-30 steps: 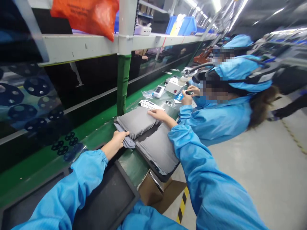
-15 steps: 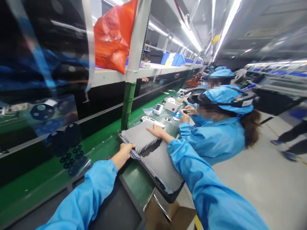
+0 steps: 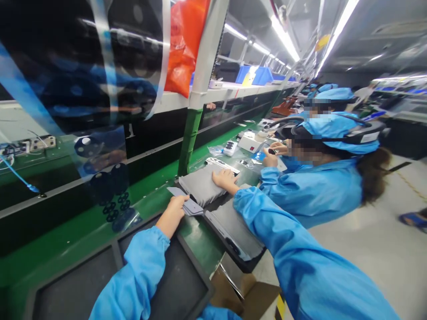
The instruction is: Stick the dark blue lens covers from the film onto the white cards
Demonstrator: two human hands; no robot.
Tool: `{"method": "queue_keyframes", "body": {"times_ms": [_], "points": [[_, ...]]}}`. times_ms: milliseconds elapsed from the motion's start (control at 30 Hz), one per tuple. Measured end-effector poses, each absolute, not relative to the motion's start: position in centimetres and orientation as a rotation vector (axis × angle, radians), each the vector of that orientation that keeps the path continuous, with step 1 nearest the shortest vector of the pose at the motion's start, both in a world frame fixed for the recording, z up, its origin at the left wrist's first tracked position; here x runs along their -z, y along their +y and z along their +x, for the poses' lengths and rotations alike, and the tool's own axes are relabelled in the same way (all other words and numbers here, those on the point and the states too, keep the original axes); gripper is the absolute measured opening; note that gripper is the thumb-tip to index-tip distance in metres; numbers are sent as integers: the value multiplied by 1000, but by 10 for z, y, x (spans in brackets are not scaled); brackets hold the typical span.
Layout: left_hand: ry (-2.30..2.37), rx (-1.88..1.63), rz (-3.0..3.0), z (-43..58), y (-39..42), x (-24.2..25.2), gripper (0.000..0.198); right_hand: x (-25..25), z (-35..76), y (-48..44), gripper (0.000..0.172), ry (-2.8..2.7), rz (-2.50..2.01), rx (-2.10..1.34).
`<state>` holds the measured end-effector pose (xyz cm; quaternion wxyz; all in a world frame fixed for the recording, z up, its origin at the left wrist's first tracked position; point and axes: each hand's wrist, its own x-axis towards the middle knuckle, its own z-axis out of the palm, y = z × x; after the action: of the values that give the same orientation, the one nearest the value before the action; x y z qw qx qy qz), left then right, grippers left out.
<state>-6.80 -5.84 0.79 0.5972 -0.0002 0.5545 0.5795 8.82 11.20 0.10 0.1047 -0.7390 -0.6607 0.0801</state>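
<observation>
A clear film sheet printed with dark round rings (image 3: 111,189) hangs at the far left, along the side of the line. Above it, an orange plastic bag (image 3: 185,49) droops beside the upright of a white metal shelf (image 3: 207,66). A black-rimmed tray (image 3: 182,284) lies under the person's left forearm, and its dark inside shows nothing else that can be made out. The left hand (image 3: 172,216), coming out of a blue smock sleeve (image 3: 143,262), is closed in a pinch on a small fanned bunch of thin grey sheets (image 3: 187,205), held just over the green conveyor belt (image 3: 202,244). To its right, a stack of flat grey pads (image 3: 199,186) lies on the belt. The right hand (image 3: 225,180) is open, palm down with fingers spread, at the stack's far edge, though whether it touches the pads is hard to tell. A second black tray (image 3: 255,262) holds another flat grey stack (image 3: 233,233) and sits above a cardboard box (image 3: 248,295). Farther along the belt are white strips with dark marks (image 3: 222,165), a clear plastic bag (image 3: 215,151), a white device with black buttons (image 3: 230,148) and a white box with a red switch (image 3: 250,143). Blue plastic bins (image 3: 253,75) stand on the shelf. At the right, a co-worker in a blue smock and cap (image 3: 313,191) holds a small dark object between both hands (image 3: 275,153)
</observation>
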Motion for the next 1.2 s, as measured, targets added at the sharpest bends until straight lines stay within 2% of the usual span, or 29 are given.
{"method": "queue_keyframes", "body": {"times_ms": [300, 767, 1067, 1200], "points": [[1169, -1435, 50, -139, -105, -24, 30, 15, 65, 99, 60, -1788, -2264, -121], [999, -1263, -135, -148, -104, -8, 33, 6, 49, 78, 53, -1881, -2232, -58], [959, -1287, -265, -159, -98, 5, 35, 19, 30, 49, 68, -2231, -2008, -113], [924, -1286, -291, -158, -97, 7, 35, 20, 31, 47, 70, -2268, -1988, -109]]}}
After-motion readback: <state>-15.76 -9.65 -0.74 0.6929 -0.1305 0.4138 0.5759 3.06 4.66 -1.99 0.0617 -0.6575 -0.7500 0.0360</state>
